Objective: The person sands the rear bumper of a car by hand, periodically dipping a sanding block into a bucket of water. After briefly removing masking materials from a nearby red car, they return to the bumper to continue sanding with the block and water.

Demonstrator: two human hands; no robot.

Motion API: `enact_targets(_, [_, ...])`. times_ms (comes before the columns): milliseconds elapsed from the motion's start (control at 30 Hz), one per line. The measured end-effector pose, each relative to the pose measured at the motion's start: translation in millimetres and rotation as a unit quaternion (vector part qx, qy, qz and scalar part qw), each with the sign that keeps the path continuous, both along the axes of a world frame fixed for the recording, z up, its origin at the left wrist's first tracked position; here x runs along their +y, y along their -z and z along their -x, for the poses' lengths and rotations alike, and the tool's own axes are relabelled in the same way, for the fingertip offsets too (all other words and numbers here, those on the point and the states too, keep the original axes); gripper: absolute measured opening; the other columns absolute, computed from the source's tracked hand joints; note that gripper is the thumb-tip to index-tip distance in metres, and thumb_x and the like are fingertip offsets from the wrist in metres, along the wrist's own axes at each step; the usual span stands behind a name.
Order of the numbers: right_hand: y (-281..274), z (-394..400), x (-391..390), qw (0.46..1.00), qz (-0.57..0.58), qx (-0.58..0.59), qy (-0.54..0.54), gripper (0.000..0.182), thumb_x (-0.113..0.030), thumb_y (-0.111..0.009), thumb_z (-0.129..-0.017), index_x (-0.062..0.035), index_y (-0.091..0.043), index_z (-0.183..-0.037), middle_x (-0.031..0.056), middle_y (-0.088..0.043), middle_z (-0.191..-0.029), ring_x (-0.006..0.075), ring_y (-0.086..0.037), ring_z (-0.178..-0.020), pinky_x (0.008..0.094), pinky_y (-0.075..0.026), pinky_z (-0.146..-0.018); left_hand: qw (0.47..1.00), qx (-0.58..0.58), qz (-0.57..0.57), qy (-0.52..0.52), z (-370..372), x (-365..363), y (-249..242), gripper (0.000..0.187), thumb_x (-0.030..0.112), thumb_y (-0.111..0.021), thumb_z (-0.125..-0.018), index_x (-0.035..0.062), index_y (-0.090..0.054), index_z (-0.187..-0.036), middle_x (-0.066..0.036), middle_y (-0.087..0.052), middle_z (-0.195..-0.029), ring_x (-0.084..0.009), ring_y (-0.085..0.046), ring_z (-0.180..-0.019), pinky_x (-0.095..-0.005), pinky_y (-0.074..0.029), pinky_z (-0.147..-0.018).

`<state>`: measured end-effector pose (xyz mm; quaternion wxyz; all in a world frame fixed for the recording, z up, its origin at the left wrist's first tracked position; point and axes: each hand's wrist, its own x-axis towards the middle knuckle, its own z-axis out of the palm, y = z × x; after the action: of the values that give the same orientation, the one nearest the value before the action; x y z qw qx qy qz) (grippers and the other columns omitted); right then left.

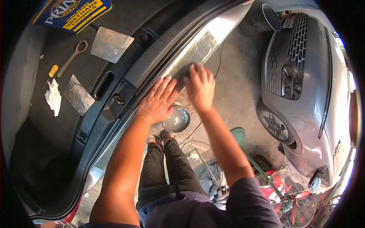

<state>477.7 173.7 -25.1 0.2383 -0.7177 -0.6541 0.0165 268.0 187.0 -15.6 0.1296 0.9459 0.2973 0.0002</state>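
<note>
My left hand [157,99] lies flat with its fingers stretched out on the edge of a car's rear bumper [207,38], below the open trunk. Beside it, my right hand [200,86] is closed and pressed to the same bumper. Something dark shows beneath its curled fingers, too smeared to name. The bumper surface around the right hand looks dull and wet, and farther along it shines with light. Below both hands, a round bowl [176,121] holding liquid stands on the floor near my feet.
In the trunk lie a urethane thinner can [78,17], two thin metal plates [111,44], a ring-ended wrench [70,60], a yellow piece [53,70] and crumpled white paper [53,98]. A silver car [304,114], a fan [292,199], a dark bucket [270,17] and a cord [220,60] are right.
</note>
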Motion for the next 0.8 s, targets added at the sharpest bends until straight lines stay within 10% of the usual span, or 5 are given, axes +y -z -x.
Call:
enact_targets(133, [-9,-32,93,0.996,-0.02,-0.009,0.089,0.042,-0.024,-0.071,-0.092,-0.0089,-0.065,-0.131,0.0115,-0.063,-0.136,0.0384,-0.058,-0.119,0.0527,-0.049,-0.096,1.0,-0.018,-0.014,-0.001,2,-1,1,0.066,0.043,-0.07,-0.085,0.0092,-0.056,-0.14,-0.015,-0.029,-0.167,-0.0339,-0.019,-0.158,-0.0488,-0.012,-0.131])
enact_targets(367, [5,11,-22,1.0,0.013,0.019,-0.006,0.051,-0.023,-0.077,-0.087,-0.0098,-0.065,-0.134,0.0125,-0.059,-0.14,0.0365,-0.056,-0.121,0.0519,-0.046,-0.098,1.0,-0.006,-0.006,-0.002,0,0,1,0.066,0.043,-0.07,-0.085,0.0098,-0.056,-0.14,-0.015,-0.029,-0.167,-0.0339,-0.02,-0.158,-0.0492,-0.013,-0.131])
enact_targets(533, [-6,-35,104,0.993,-0.023,0.028,0.117,0.042,-0.025,-0.074,-0.089,-0.0087,-0.068,-0.127,0.0138,-0.064,-0.134,0.0406,-0.057,-0.119,0.0517,-0.049,-0.096,1.0,0.005,-0.017,0.001,0,-1,-2,0.069,0.044,-0.071,-0.085,0.0103,-0.054,-0.142,-0.015,-0.03,-0.167,-0.0345,-0.02,-0.158,-0.0496,-0.013,-0.131])
enact_targets(800, [14,-6,2,0.999,-0.018,0.05,0.001,0.052,-0.024,-0.079,-0.086,-0.0095,-0.064,-0.133,0.0124,-0.059,-0.14,0.0383,-0.057,-0.121,0.0514,-0.047,-0.1,1.0,-0.004,-0.001,0.001,0,-1,2,0.07,0.045,-0.07,-0.085,0.0092,-0.053,-0.144,-0.016,-0.031,-0.166,-0.0349,-0.021,-0.157,-0.0496,-0.014,-0.131])
